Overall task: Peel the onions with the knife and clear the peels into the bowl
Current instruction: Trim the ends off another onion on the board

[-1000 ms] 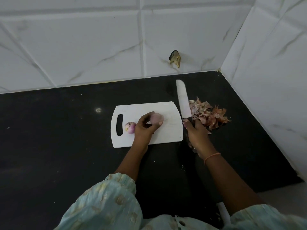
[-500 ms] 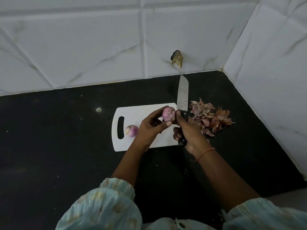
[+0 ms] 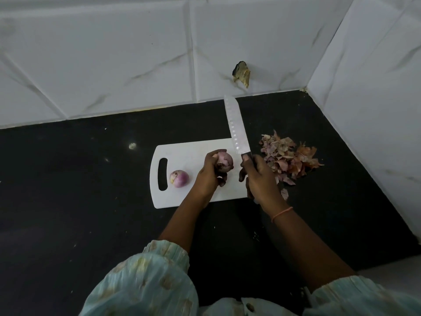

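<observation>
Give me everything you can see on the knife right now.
The knife has a broad, pale metal blade with a row of oval dimples along one side and a rounded tip. Its dark handle is almost wholly hidden in the right hand, which grips it. The blade points up and away toward the tiled wall, held over the far right corner of the white cutting board, just right of the onion held by the left hand.

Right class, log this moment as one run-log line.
left hand: holds onion | right hand: grips knife | second onion: on cutting board | peels: on counter
</observation>
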Motion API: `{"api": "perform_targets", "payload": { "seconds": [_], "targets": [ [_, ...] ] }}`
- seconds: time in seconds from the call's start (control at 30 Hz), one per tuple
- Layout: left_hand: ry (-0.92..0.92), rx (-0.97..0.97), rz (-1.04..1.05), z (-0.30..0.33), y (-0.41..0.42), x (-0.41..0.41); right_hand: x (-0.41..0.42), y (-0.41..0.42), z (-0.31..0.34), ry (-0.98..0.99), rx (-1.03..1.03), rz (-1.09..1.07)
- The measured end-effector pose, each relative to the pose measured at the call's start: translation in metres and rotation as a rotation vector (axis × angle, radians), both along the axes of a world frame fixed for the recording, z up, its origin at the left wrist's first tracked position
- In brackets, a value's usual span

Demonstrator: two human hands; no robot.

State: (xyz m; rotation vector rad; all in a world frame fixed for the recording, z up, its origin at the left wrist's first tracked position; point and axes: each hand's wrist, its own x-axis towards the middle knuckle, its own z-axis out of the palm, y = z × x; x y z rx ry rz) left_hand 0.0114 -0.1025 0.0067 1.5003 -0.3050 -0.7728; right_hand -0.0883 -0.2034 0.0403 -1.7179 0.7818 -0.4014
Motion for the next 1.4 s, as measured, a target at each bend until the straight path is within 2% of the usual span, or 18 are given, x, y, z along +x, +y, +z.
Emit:
{"api": "perform_targets", "payload": {
  "seconds": [0.07, 0.2, 0.37, 0.5, 0.6, 0.73, 0.9, 1.07, 1.23, 1.4],
  "targets": [
    [0.001, 0.052, 0.018, 0.0, 0.0, 0.005, -0.005, -0.003, 0.001, 0.011, 0.022, 0.036],
    [0.084, 0.023, -0.001, -0.001, 0.0, 0.01, -0.013, -0.009, 0.002, 0.073, 0.196, 0.081],
    [0.2, 0.105, 0.089, -0.002, -0.003, 0.009, -0.008, 0.002, 0.001, 0.108, 0.26, 0.017],
    [0.01, 0.183, -0.031, 0.0, 0.004, 0.01, -0.01, 0.005, -0.004, 0.14, 0.284, -0.026],
    [-0.245, 0.1, 0.019, -0.006, 0.009, 0.006, -0.011, 0.004, -0.008, 0.165, 0.282, -0.045],
    [-0.476, 0.21, 0.105, -0.014, 0.011, -0.001, -0.01, 0.006, -0.012, 0.173, 0.254, -0.023],
    [-0.544, 0.205, 0.061, -0.021, 0.013, 0.002, -0.007, 0.004, -0.014, 0.201, 0.253, -0.024],
    [-0.529, 0.144, 0.004, -0.031, 0.02, 0.005, -0.004, 0.003, -0.014, 0.213, 0.243, -0.01],
    [-0.335, 0.108, 0.158, -0.026, 0.014, 0.005, -0.003, 0.005, -0.016, 0.206, 0.204, -0.028],
    [-0.412, 0.2, 0.149, -0.028, 0.006, 0.008, -0.005, 0.005, -0.021, 0.222, 0.148, -0.031]
  ]
}}
